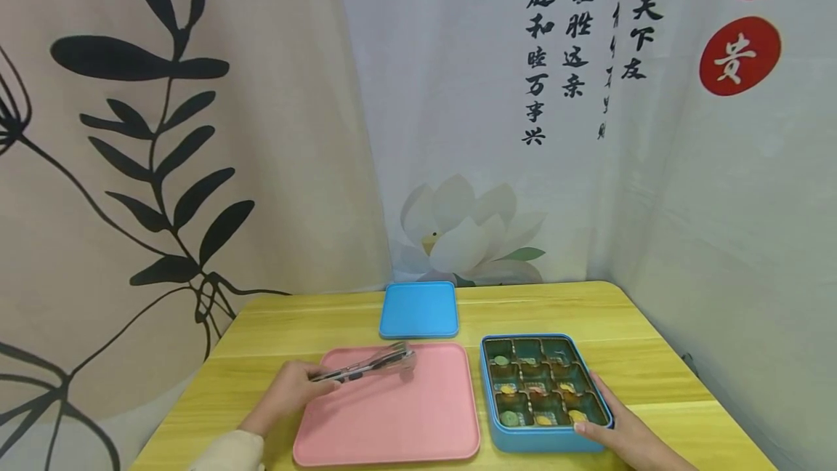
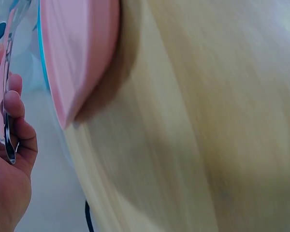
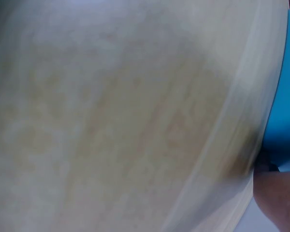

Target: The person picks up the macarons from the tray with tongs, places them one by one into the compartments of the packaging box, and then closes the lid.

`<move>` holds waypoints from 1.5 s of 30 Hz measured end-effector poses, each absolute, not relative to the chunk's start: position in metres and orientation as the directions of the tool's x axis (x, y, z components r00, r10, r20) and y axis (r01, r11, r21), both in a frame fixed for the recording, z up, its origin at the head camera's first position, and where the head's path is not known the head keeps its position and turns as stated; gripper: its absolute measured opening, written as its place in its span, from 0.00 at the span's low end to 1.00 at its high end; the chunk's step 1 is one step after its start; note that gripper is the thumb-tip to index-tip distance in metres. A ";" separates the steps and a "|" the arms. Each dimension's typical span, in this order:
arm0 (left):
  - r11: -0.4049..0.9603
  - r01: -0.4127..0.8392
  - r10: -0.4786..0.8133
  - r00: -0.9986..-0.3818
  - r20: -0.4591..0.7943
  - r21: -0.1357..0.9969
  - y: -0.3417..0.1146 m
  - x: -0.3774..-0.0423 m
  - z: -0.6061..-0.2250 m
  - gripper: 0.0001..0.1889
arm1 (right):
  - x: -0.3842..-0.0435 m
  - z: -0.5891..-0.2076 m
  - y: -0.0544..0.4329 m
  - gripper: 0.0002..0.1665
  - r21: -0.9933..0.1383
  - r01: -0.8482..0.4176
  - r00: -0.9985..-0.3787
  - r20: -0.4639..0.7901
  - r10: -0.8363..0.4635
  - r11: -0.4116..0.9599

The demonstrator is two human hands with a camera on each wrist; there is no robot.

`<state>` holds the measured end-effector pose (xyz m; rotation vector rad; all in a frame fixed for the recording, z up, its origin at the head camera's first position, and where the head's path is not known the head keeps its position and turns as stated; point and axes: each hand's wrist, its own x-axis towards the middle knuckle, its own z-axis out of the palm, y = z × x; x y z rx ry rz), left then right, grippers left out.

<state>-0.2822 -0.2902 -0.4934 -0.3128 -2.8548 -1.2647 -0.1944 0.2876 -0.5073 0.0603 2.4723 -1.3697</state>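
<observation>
My left hand [image 1: 293,392] grips a pair of tongs [image 1: 368,367] by the handle end. The tongs have clear tips and point right, over the pink tray [image 1: 399,424]. In the left wrist view, curled fingers [image 2: 15,104] wrap the tongs' dark and pink handle. At the right of the table stands a blue box [image 1: 541,441] with a dark insert divided into several square compartments. Small round green and yellow pieces lie in most of them. My right hand [image 1: 623,429] holds the box at its near right corner, thumb over the rim and fingers along the side.
A flat blue lid or tray [image 1: 419,310] lies at the back of the wooden table [image 1: 660,384], behind the pink tray. Printed curtains [image 1: 307,129] hang close behind the table and along its right side.
</observation>
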 end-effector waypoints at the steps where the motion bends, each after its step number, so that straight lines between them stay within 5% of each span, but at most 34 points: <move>1: 0.653 0.183 0.180 -0.980 0.083 0.735 -0.287 -0.283 -0.493 0.16 | -0.194 -0.507 0.287 0.60 -0.820 0.185 -0.950 -0.289 -0.114 0.541; 45: 0.540 0.241 0.258 -0.959 0.114 0.806 -0.167 -0.309 -0.472 0.14 | -0.193 -0.509 0.288 0.59 -0.827 0.154 -0.956 -0.262 -0.129 0.541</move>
